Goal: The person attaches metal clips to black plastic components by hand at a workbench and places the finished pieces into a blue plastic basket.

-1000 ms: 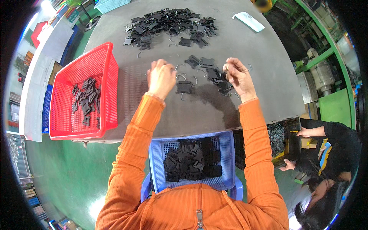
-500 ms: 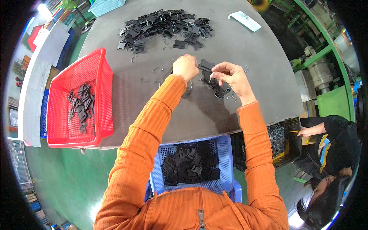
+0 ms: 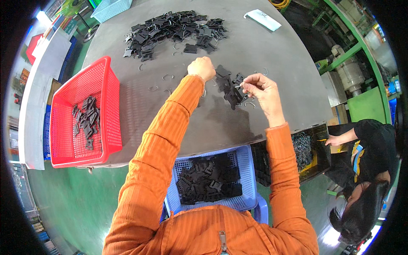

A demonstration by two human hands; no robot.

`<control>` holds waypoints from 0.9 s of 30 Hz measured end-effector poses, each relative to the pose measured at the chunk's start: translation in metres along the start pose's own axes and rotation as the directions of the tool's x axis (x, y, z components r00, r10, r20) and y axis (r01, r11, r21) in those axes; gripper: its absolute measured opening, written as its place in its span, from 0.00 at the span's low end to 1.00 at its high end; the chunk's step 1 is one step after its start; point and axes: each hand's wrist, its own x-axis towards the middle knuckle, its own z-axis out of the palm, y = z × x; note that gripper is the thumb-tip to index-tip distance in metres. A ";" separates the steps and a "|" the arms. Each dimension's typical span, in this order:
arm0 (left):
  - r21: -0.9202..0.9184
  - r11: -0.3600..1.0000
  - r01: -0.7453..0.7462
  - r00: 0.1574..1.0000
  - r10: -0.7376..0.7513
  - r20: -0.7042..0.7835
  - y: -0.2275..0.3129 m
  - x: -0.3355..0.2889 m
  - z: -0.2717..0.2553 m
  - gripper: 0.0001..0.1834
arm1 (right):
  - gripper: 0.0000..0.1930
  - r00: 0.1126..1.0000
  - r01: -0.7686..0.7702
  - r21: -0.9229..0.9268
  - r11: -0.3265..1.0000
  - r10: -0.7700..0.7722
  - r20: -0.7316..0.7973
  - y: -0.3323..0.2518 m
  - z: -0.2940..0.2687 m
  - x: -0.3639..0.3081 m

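My left hand (image 3: 202, 69) is closed in a fist above the table, its back toward me. Whatever its fingers hold is hidden. To its right, my right hand (image 3: 264, 92) pinches a small bent metal wire hook (image 3: 240, 86) between thumb and fingertips. Just left of and below those fingertips lies a small cluster of black plastic buckle pieces (image 3: 231, 94). Several loose wire hooks lie about the hands, such as one hook (image 3: 167, 77) left of my left hand. Farther back is a big heap of black buckle pieces with metal hooks (image 3: 174, 32).
A red basket (image 3: 112, 114) with black pieces sits at the table's left edge. Against my body is a blue basket (image 3: 250, 170) of black pieces. A white packet (image 3: 262, 20) lies far right. At right, a person's hand (image 3: 335, 140) touches a dark crate (image 3: 325, 148) of metal parts.
My right hand has shifted a little to the right with the wire hook, off the black cluster. My left hand stays closed and has moved slightly away from me. The whole view has shifted slightly.
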 end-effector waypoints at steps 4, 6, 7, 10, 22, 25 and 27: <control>0.018 0.999 -0.046 0.994 0.048 -0.093 0.004 -0.006 0.002 0.11 | 0.04 0.990 -0.057 0.707 0.705 0.130 -0.049 0.043 -0.002 -0.007; 0.022 0.997 -0.072 0.994 0.073 -0.082 0.003 -0.009 0.000 0.11 | 0.04 0.982 -0.124 0.818 0.562 0.190 0.018 0.055 0.000 -0.006; 0.027 0.996 -0.081 0.995 0.083 -0.059 0.002 -0.010 -0.002 0.11 | 0.04 0.978 -0.171 0.835 0.523 0.195 0.078 0.060 -0.001 -0.006; 0.125 0.982 -0.140 0.989 0.145 -0.034 0.007 -0.012 -0.009 0.11 | 0.05 0.972 -0.234 0.816 0.528 0.139 0.189 0.050 -0.008 -0.003; -0.318 0.872 -0.372 0.926 0.371 -0.066 0.013 -0.038 -0.029 0.14 | 0.03 0.999 0.040 -0.149 0.988 -0.037 0.021 0.009 0.007 0.005; -0.522 0.607 -0.599 0.777 0.599 -0.195 0.007 -0.069 -0.032 0.18 | 0.02 0.994 0.102 -0.148 0.984 -0.107 -0.025 -0.002 0.011 0.006; -0.551 0.569 -0.610 0.748 0.643 -0.165 0.008 -0.089 -0.039 0.20 | 0.03 0.995 0.069 -0.127 0.989 -0.078 -0.069 -0.006 0.010 0.009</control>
